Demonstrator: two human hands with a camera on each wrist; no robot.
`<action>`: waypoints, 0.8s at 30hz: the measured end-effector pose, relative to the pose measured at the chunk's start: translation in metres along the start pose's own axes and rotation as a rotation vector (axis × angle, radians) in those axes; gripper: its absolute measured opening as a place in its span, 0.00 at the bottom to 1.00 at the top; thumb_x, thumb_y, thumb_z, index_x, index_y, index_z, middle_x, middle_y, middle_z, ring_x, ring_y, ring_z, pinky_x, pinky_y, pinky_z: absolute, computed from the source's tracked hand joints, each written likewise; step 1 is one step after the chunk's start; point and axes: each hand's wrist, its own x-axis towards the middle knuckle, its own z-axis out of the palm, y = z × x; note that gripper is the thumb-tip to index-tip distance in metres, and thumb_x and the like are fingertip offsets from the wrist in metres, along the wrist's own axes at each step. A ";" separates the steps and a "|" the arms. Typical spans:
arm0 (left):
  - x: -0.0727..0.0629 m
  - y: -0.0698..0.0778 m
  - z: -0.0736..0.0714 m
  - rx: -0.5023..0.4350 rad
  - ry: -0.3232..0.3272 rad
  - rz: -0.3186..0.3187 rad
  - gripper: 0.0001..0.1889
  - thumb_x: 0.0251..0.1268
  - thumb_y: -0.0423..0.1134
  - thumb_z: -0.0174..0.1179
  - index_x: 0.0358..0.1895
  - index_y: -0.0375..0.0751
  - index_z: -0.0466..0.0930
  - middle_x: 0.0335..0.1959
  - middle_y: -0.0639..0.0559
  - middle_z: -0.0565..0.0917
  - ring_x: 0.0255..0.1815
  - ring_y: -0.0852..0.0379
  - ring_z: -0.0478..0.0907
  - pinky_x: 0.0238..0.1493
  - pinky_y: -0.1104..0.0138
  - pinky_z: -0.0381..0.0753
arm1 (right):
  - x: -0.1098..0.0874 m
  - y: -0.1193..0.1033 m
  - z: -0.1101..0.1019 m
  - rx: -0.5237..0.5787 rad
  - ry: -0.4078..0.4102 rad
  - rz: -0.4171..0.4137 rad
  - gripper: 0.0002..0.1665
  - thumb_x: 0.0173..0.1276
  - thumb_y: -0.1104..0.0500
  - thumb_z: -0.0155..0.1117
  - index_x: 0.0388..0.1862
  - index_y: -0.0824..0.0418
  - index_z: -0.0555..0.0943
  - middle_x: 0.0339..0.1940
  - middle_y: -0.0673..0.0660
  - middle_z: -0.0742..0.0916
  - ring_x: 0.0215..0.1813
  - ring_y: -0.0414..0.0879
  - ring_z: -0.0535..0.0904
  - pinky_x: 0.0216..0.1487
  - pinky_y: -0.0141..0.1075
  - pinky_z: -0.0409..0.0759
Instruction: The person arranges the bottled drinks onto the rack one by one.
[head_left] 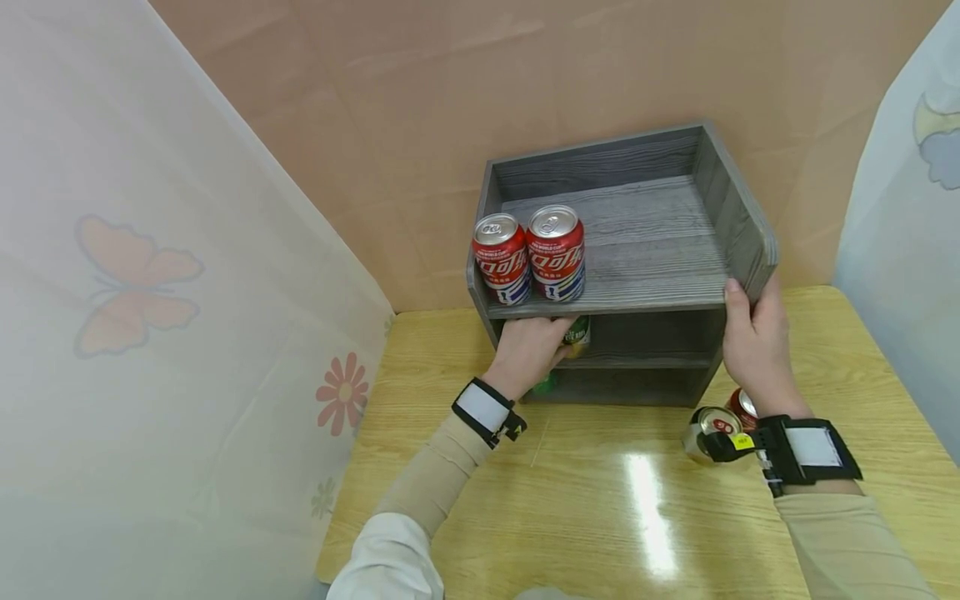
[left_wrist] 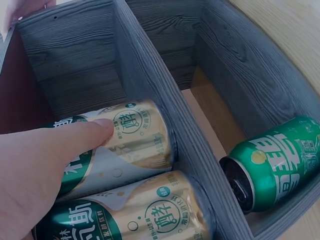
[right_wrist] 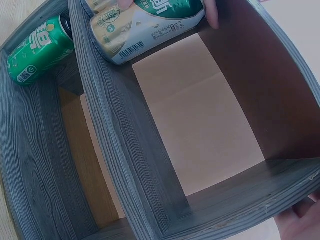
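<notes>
A grey wooden shelf unit (head_left: 637,312) stands on the table. My left hand (head_left: 525,350) reaches into its middle level and holds a gold, white and green drink can (left_wrist: 135,132). The thumb lies along that can, and a fingertip (right_wrist: 212,14) shows at its far end. A second can of the same kind (left_wrist: 165,215) lies beside it. My right hand (head_left: 757,342) grips the shelf unit's right side panel near the front, thumb on the edge. Below, a green can (left_wrist: 277,165) lies on its side in the bottom level.
Two red cola cans, the left one (head_left: 501,258) and the right one (head_left: 556,254), stand upright on the top level at the left. A gold-topped can (head_left: 716,422) and a red can (head_left: 742,406) stand on the table (head_left: 585,508) by my right wrist.
</notes>
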 end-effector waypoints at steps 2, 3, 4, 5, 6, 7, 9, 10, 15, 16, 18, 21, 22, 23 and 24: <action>0.000 0.001 0.000 0.007 -0.012 -0.009 0.36 0.60 0.60 0.71 0.71 0.56 0.73 0.31 0.59 0.84 0.38 0.57 0.83 0.28 0.60 0.83 | 0.000 0.000 0.000 0.001 0.002 0.000 0.29 0.85 0.51 0.39 0.82 0.45 0.53 0.79 0.57 0.63 0.79 0.44 0.53 0.77 0.39 0.45; 0.001 0.001 0.000 0.010 -0.018 -0.013 0.36 0.60 0.60 0.71 0.71 0.56 0.73 0.32 0.59 0.85 0.38 0.57 0.83 0.28 0.60 0.83 | 0.000 0.000 0.000 0.000 0.004 0.000 0.29 0.85 0.51 0.39 0.82 0.45 0.53 0.79 0.57 0.63 0.79 0.44 0.54 0.77 0.39 0.45; 0.001 0.002 -0.001 0.015 -0.022 -0.016 0.36 0.60 0.60 0.71 0.71 0.56 0.73 0.35 0.59 0.86 0.40 0.57 0.84 0.29 0.60 0.83 | 0.000 0.000 0.000 0.000 0.005 0.000 0.29 0.85 0.51 0.39 0.82 0.45 0.53 0.79 0.57 0.63 0.79 0.45 0.54 0.77 0.39 0.45; 0.001 0.002 -0.001 0.022 -0.025 -0.019 0.36 0.60 0.60 0.71 0.71 0.56 0.73 0.37 0.58 0.86 0.41 0.56 0.84 0.30 0.59 0.84 | 0.000 0.000 0.000 0.000 0.006 -0.002 0.29 0.85 0.51 0.39 0.82 0.46 0.54 0.79 0.57 0.63 0.79 0.45 0.54 0.77 0.39 0.46; 0.001 0.002 -0.001 0.029 -0.028 -0.022 0.36 0.60 0.60 0.71 0.71 0.56 0.73 0.40 0.58 0.87 0.44 0.56 0.83 0.31 0.59 0.84 | 0.000 0.000 0.000 -0.001 0.007 -0.004 0.29 0.85 0.51 0.39 0.82 0.46 0.54 0.78 0.58 0.63 0.79 0.45 0.55 0.77 0.38 0.46; 0.002 0.002 -0.002 0.037 -0.029 -0.024 0.36 0.60 0.60 0.71 0.71 0.56 0.73 0.43 0.57 0.87 0.47 0.55 0.83 0.34 0.57 0.85 | 0.000 0.000 0.000 -0.001 0.006 -0.004 0.29 0.85 0.51 0.39 0.82 0.46 0.54 0.78 0.58 0.63 0.79 0.45 0.55 0.77 0.39 0.46; 0.002 0.003 -0.002 0.051 -0.032 -0.027 0.36 0.60 0.61 0.71 0.70 0.56 0.74 0.48 0.57 0.86 0.52 0.53 0.81 0.40 0.56 0.85 | 0.000 -0.001 0.001 -0.005 0.006 -0.006 0.29 0.85 0.51 0.39 0.82 0.46 0.54 0.78 0.58 0.64 0.79 0.45 0.55 0.77 0.39 0.47; 0.003 0.003 -0.002 0.056 -0.032 -0.027 0.35 0.60 0.61 0.71 0.70 0.55 0.74 0.49 0.57 0.86 0.54 0.53 0.81 0.42 0.55 0.85 | 0.000 -0.001 0.001 -0.004 0.006 -0.005 0.29 0.85 0.51 0.39 0.81 0.46 0.54 0.78 0.58 0.64 0.79 0.45 0.55 0.77 0.39 0.47; 0.003 0.004 -0.002 0.055 -0.039 -0.035 0.31 0.61 0.59 0.71 0.66 0.55 0.77 0.42 0.58 0.87 0.46 0.56 0.83 0.38 0.58 0.85 | -0.001 -0.001 0.000 0.002 0.009 0.006 0.29 0.85 0.51 0.39 0.82 0.46 0.54 0.78 0.58 0.63 0.79 0.45 0.54 0.77 0.40 0.46; 0.002 0.005 -0.002 0.048 -0.043 -0.039 0.30 0.62 0.58 0.71 0.65 0.54 0.77 0.39 0.59 0.87 0.42 0.57 0.84 0.34 0.59 0.84 | -0.001 -0.001 0.000 0.002 0.009 0.004 0.29 0.85 0.51 0.39 0.82 0.46 0.54 0.78 0.58 0.63 0.79 0.45 0.54 0.77 0.39 0.46; 0.000 0.006 -0.002 0.034 -0.050 -0.046 0.27 0.63 0.57 0.70 0.62 0.52 0.78 0.35 0.58 0.87 0.34 0.58 0.84 0.28 0.61 0.82 | -0.001 -0.001 0.000 0.001 0.008 0.001 0.29 0.85 0.51 0.39 0.82 0.46 0.54 0.78 0.58 0.63 0.79 0.45 0.55 0.77 0.39 0.46; -0.004 0.008 -0.004 0.007 -0.046 -0.049 0.26 0.64 0.56 0.70 0.60 0.49 0.78 0.34 0.56 0.86 0.30 0.57 0.83 0.26 0.62 0.80 | -0.001 -0.001 0.001 -0.002 0.010 -0.004 0.29 0.85 0.51 0.40 0.82 0.46 0.54 0.78 0.58 0.64 0.78 0.45 0.55 0.77 0.38 0.47; -0.005 0.009 -0.004 0.002 -0.040 -0.047 0.28 0.64 0.56 0.70 0.61 0.48 0.77 0.37 0.55 0.86 0.32 0.56 0.83 0.28 0.62 0.80 | -0.001 -0.001 0.001 -0.003 0.012 -0.004 0.29 0.85 0.51 0.40 0.82 0.47 0.54 0.78 0.58 0.64 0.78 0.45 0.55 0.77 0.38 0.47; -0.007 0.010 -0.005 -0.004 -0.035 -0.045 0.29 0.64 0.56 0.70 0.62 0.47 0.76 0.40 0.54 0.86 0.35 0.55 0.83 0.31 0.62 0.80 | -0.001 -0.001 0.001 -0.003 0.010 0.000 0.29 0.85 0.50 0.39 0.82 0.46 0.54 0.79 0.58 0.63 0.78 0.45 0.55 0.77 0.38 0.47; -0.008 0.011 -0.006 -0.014 -0.027 -0.040 0.30 0.64 0.55 0.70 0.64 0.46 0.75 0.43 0.53 0.85 0.38 0.54 0.83 0.34 0.62 0.80 | -0.001 0.000 0.001 -0.003 0.011 0.003 0.29 0.85 0.50 0.39 0.81 0.45 0.54 0.79 0.58 0.63 0.79 0.45 0.55 0.77 0.39 0.47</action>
